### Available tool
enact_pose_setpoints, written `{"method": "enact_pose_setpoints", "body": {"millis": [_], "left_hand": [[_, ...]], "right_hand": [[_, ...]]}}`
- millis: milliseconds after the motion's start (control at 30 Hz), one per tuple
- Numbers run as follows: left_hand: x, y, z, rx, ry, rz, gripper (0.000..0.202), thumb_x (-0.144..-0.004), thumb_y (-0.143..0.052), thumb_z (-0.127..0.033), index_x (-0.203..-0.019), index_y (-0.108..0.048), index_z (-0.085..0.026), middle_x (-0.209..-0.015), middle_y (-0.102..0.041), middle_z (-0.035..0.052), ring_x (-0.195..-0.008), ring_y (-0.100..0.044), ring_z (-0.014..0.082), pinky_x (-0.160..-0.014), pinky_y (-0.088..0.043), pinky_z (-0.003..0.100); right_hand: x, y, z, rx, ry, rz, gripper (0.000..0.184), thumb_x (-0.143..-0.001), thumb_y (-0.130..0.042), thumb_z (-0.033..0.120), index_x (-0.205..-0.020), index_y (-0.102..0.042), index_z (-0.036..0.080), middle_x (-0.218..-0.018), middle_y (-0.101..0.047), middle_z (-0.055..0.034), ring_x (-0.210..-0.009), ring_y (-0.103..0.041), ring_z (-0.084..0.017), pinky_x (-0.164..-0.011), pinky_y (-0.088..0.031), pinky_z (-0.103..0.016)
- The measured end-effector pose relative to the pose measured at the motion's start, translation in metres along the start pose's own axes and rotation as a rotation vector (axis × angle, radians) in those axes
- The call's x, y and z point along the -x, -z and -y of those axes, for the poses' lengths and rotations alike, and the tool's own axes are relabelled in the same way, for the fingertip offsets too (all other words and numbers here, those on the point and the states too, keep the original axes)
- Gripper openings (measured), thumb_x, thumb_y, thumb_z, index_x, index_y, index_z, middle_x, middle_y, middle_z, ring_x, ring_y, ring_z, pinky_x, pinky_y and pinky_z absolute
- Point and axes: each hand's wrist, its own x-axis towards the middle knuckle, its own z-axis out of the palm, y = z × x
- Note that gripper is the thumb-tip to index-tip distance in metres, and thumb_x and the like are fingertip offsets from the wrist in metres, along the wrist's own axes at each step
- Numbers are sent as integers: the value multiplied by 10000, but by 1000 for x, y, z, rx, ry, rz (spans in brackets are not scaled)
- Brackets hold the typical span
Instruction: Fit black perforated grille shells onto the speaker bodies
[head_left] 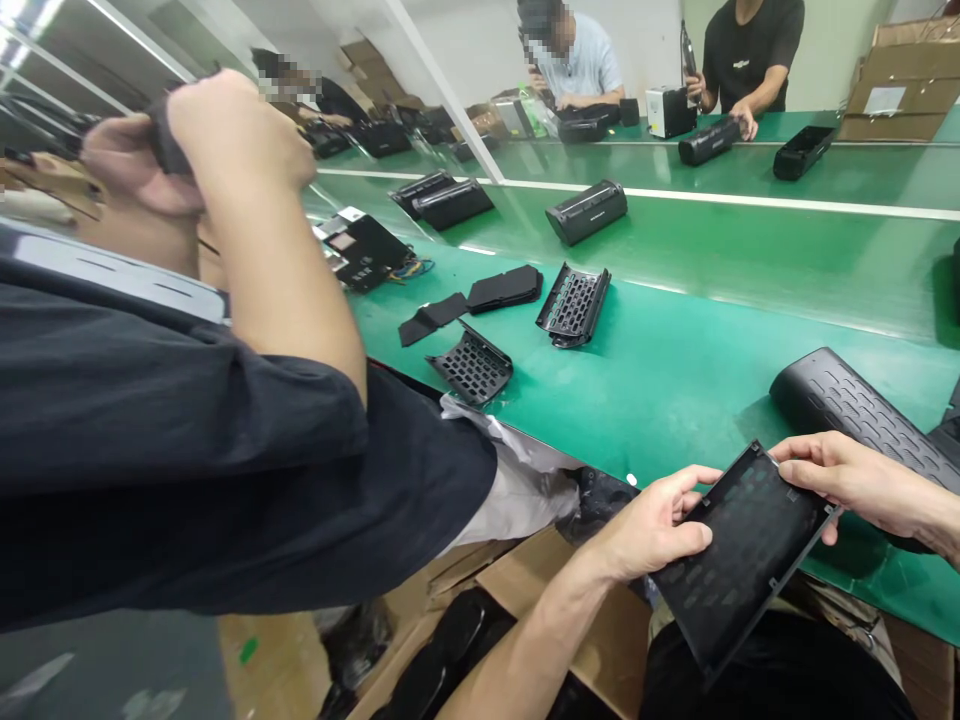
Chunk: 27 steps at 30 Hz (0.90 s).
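Note:
A black perforated speaker grille panel (746, 560), with small clips along its edges and dark mesh over its slots, is held tilted above my lap at the bench edge. My left hand (667, 525) grips its left side, thumb on the inner face. At the upper right corner my right hand (840, 480) pinches the rim, thumb on top and fingers beneath. Just behind my right hand a black speaker housing (862, 400) with a slotted face lies on the green bench (660, 390). A small white piece (631, 480) lies at the bench edge.
Two curved grilles (574, 305) (472, 365) and black mesh sheets (505, 288) lie further left. A co-worker in a dark shirt (225, 450) stands close at left, hands (225, 140) raised. Across the bench are several people and speakers (587, 212). Cardboard boxes (525, 580) stand below.

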Motion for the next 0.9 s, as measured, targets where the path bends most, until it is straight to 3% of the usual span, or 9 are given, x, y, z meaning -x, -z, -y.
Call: {"method": "enact_pose_setpoints", "body": {"millis": [167, 333, 433, 600, 733, 800, 900], "left_hand": [[2, 4, 3, 57, 2, -3, 575, -760, -879, -333, -1281, -670, -206, -950, -729, 17, -753, -608, 142, -715, -428, 261], [-11, 1, 22, 486, 42, -21, 487, -941, -694, -574, -1141, -768, -136, -944, -790, 74, -808, -695, 173, -804, -496, 274], [-21, -10, 35, 702, 115, 71, 545, -1022, -554, -570, -1109, -788, -85, -929, -815, 111, -841, -738, 211, -866, -515, 296], [-19, -38, 45, 875, 87, 269, 751, -1016, -485, -649, -1365, -678, -14, -1126, -815, 213, -1014, -772, 353, -1004, -508, 436], [-10, -51, 50, 951, 97, 371, 879, -990, -418, -764, -1409, -655, -28, -1099, -816, 236, -871, -791, 362, -879, -557, 469], [-9, -54, 52, 970, 55, 297, 850, -1000, -429, -744, -1358, -691, -19, -1067, -822, 227, -831, -790, 331, -836, -564, 420], [-10, -55, 55, 1006, -3, 148, 780, -1008, -486, -695, -1281, -735, -8, -1087, -823, 213, -866, -790, 290, -845, -558, 343]], "right_hand": [[-1, 3, -2, -69, 20, 18, 533, -948, -708, 607, -1178, -743, 127, -744, -675, -12, -626, -664, -127, -467, -576, -177], [-3, -1, 0, -119, 4, -3, 599, -811, -832, 656, -1105, -750, 141, -702, -649, 11, -572, -600, -105, -432, -527, -170], [-5, -5, 2, -129, 5, 4, 602, -802, -818, 678, -1072, -745, 144, -668, -627, 28, -524, -558, -93, -429, -508, -182], [-7, -9, 5, -8, 47, -45, 561, -894, -693, 684, -1093, -736, 161, -650, -624, 27, -509, -575, -127, -442, -480, -229], [3, -5, 5, 202, 130, -256, 597, -984, -544, 697, -1250, -708, 189, -924, -746, -55, -711, -689, -196, -589, -567, -305], [16, 3, 7, 343, 214, -410, 609, -1007, -511, 699, -1313, -693, 205, -999, -770, -82, -749, -701, -215, -655, -582, -340], [38, 25, 8, 599, 338, -761, 597, -980, -528, 734, -1273, -718, 250, -1003, -791, -98, -779, -719, -262, -723, -577, -401]]}}
